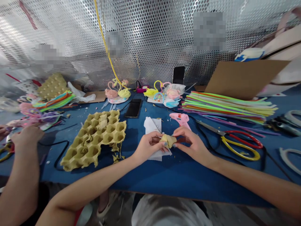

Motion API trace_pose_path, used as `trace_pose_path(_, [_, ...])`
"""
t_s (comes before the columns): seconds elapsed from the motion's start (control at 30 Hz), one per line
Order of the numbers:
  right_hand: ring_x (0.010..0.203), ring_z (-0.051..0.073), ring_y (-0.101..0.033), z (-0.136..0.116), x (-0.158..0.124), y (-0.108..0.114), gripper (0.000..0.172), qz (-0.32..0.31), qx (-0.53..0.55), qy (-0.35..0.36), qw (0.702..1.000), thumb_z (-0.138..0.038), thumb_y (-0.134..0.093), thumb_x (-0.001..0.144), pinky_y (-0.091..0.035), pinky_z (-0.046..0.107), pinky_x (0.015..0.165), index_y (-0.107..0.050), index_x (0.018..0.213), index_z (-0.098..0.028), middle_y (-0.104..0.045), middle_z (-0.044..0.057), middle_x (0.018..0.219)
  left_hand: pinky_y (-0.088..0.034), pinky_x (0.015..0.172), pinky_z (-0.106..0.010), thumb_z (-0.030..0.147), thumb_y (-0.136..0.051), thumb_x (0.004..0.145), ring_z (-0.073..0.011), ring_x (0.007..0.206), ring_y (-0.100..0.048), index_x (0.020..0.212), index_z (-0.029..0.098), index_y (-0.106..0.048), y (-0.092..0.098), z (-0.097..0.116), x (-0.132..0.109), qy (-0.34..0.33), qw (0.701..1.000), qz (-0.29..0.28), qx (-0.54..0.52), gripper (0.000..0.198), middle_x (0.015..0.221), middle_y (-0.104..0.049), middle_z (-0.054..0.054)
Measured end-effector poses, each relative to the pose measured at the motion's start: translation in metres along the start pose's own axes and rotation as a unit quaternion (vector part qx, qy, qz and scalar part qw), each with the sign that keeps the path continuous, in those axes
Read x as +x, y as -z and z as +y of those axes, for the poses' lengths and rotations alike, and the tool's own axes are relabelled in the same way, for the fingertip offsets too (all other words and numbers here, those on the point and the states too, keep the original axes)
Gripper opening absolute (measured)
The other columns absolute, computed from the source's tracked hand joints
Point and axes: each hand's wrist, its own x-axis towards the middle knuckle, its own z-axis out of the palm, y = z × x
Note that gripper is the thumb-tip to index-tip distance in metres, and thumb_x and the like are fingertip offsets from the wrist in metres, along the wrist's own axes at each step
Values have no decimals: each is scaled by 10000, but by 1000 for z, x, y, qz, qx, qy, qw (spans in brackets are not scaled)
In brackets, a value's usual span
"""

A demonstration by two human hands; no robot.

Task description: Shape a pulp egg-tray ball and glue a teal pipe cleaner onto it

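Note:
Between my two hands is a small cut piece of egg carton, held above a white paper on the table. The fingers of my left hand pinch its left side. On its right side, my right hand grips it with thumb and fingertips. Just behind my right hand lies a pink glue gun. To the left rests a torn egg tray, with scraps beside its ragged edge. Scissors with red and yellow handles lie right of my right hand.
Pipe cleaners are heaped at the back right before a cardboard sheet. Pipe-cleaner swans stand along the back near a phone. Black cables cross the blue table. A co-worker's arm reaches in at left.

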Motion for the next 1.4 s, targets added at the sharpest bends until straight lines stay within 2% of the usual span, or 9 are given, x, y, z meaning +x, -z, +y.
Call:
trace_pose_path(0.17, [999,217,-635,1,1,-2,186,-2,-12,3,1000,-334,-683,930,-624,342,775,-617,1093,-274,-590,70,1116,-581,624,-298,456,-814,783,-178,654,-720,1015,162,-636,1,-1,1,-19,1000,7,21,414,814,-736,-52])
trace_pose_path(0.3, [906,198,-618,-2,3,0,243,22,-59,13,998,-332,-688,927,-594,317,682,-592,1144,-282,-558,71,1122,-581,725,-288,417,-851,741,-181,829,-699,1052,174,-631,6,-3,9,-78,995,20,53,452,939,-698,-63])
trace_pose_path(0.43, [732,160,-539,0,7,14,289,106,-127,42,985,-341,-708,904,-529,334,632,-536,1128,-280,-503,44,1037,-567,701,-246,343,-841,752,-153,851,-655,1069,199,-598,15,-6,15,-114,990,59,59,424,1004,-648,-46])
trace_pose_path(0.5, [788,186,-534,7,9,23,318,165,-191,47,966,-359,-718,884,-528,372,705,-502,1098,-269,-487,51,1051,-567,665,-240,312,-804,786,-147,843,-640,1096,209,-583,17,-6,15,-117,989,75,56,395,1052,-633,-48])
trace_pose_path(0.57, [866,221,-551,16,11,31,413,193,-252,26,948,-386,-741,851,-535,416,780,-457,1123,-258,-486,68,1086,-571,673,-244,287,-777,802,-153,871,-639,1122,215,-580,18,-4,14,-119,987,92,63,382,1095,-623,-55])
trace_pose_path(0.7, [1005,292,-629,34,14,38,570,111,-307,-32,945,-394,-744,827,-565,452,830,-381,1232,-222,-527,126,1188,-563,750,-251,243,-753,804,-164,937,-643,1133,213,-603,16,2,10,-118,981,118,102,363,1158,-631,-69])
trace_pose_path(0.87, [983,315,-688,38,13,38,313,30,-350,-55,935,-339,-624,920,-556,423,800,-430,1133,-217,-630,123,1100,-564,784,-274,243,-750,810,-145,871,-632,1138,214,-627,16,5,9,-118,976,137,125,352,1196,-623,-79])
trace_pose_path(1.13, [816,327,-712,29,12,37,221,-7,-436,-88,895,-406,-476,1001,-457,347,620,-429,1086,-207,-693,130,938,-576,817,-292,226,-740,821,-158,912,-646,1143,215,-620,16,3,7,-102,979,131,118,344,1179,-642,-83])
trace_pose_path(1.4, [684,304,-684,23,16,41,200,-12,-399,-141,906,-427,-417,1010,-384,318,558,-376,1028,-232,-669,83,779,-579,829,-281,216,-753,809,-145,916,-650,1138,213,-624,17,1,9,-113,981,124,92,354,1192,-631,-78])
